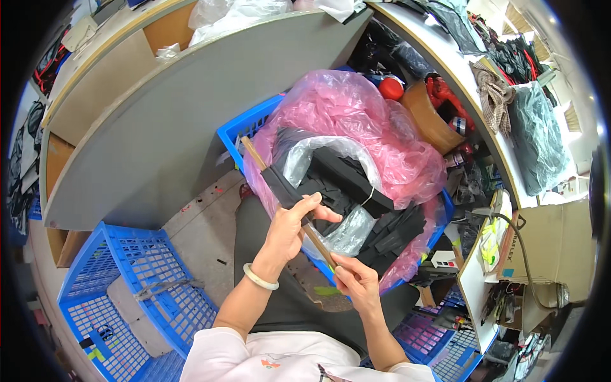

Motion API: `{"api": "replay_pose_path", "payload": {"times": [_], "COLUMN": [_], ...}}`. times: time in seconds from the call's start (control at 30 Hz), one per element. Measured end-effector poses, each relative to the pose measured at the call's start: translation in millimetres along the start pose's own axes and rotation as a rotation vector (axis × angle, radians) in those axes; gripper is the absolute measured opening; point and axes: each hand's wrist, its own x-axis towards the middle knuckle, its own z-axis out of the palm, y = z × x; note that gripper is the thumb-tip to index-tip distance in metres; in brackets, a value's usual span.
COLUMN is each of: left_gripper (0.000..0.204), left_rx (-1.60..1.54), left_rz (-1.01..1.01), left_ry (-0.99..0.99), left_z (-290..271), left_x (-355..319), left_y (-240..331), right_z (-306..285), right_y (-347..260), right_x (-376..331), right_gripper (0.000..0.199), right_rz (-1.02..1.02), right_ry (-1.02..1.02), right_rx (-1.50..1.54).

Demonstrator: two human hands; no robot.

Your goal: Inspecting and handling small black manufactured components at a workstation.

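A wooden stick [252,153] slants across my front, from the blue basket's far left corner to its near edge. A black strip of fabric [280,188] is wrapped around its middle. My left hand [293,226] grips the stick and the black fabric just below that strip, thumb on top. Lower down, my right hand [356,280] pinches the stick's near end. Beneath the stick stands the blue basket [230,137], lined with pink plastic film [344,105]. Inside it, a clear plastic bag [347,235] and several folded black fabric pieces [328,181] lie together.
An empty-looking blue crate [165,280] stands at the lower left on the floor. A grey panel [159,121] curves behind the basket. To the right are a cardboard tube [433,114], a red ball-like thing [391,88], a cardboard box [554,248] and a cluttered worktop [490,127].
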Motion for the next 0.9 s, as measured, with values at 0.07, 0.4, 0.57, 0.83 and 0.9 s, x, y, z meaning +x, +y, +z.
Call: {"api": "replay_pose_path", "payload": {"times": [0.07, 0.4, 0.57, 0.83, 0.9], "left_gripper": [0.033, 0.063, 0.05, 0.043, 0.043], "left_rx": [0.044, 0.083, 0.254, 0.277, 0.276], "left_rz": [0.052, 0.301, 0.376, 0.382, 0.363], "left_ry": [0.046, 0.2, 0.369, 0.428, 0.439], "left_z": [1.9, -11.7, -5.8, -15.5, -18.3], "left_x": [0.5, 15.4, 21.2, 33.4, 39.5], "left_y": [6.8, -17.6, -33.0, -61.0, -71.0], "right_z": [-1.3, 5.2, 11.2, 25.6, 23.5], "right_y": [3.7, 31.8, 34.9, 53.4, 65.5], "right_x": [-5.4, -13.0, -12.0, -18.4, -18.4], "right_gripper": [0.028, 0.03, 0.029, 0.027, 0.027], "right_rz": [0.076, 0.419, 0.403, 0.544, 0.545], "right_ry": [-0.003, -0.119, -0.148, 0.073, 0.057], "right_rx": [0.077, 0.708, 0.567, 0.711, 0.827]}}
